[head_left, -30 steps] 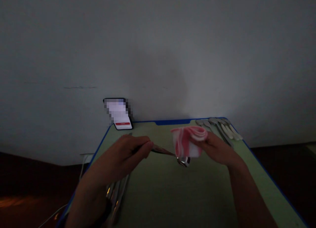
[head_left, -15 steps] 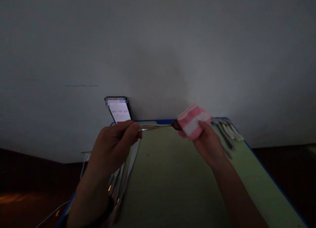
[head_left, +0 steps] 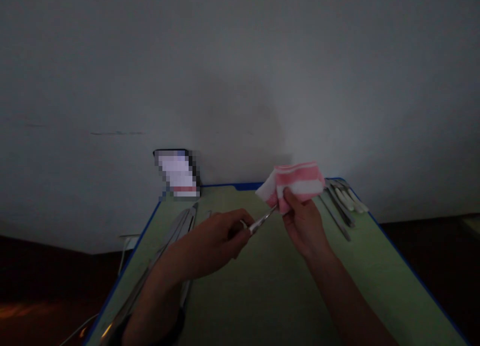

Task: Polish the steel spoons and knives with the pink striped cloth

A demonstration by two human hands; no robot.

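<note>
Utensil point(head_left: 262, 221), raised centrally, is gripped by your left hand point(head_left: 221, 241); your right hand point(head_left: 305, 228) pinches cloth point(head_left: 302, 178) over its far end. Tabletop point(head_left: 270, 296) spreads between left cutlery point(head_left: 179, 227) and right cutlery point(head_left: 345, 198), inside the blue edge point(head_left: 253, 187).

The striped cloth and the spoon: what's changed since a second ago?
The right hand has lifted the cloth higher in view. The spoon now slants up into it instead of down, its bowl hidden. The left hand has shifted slightly right. Neither lost its grip. The phone and the right-side cutlery stayed put.
</note>
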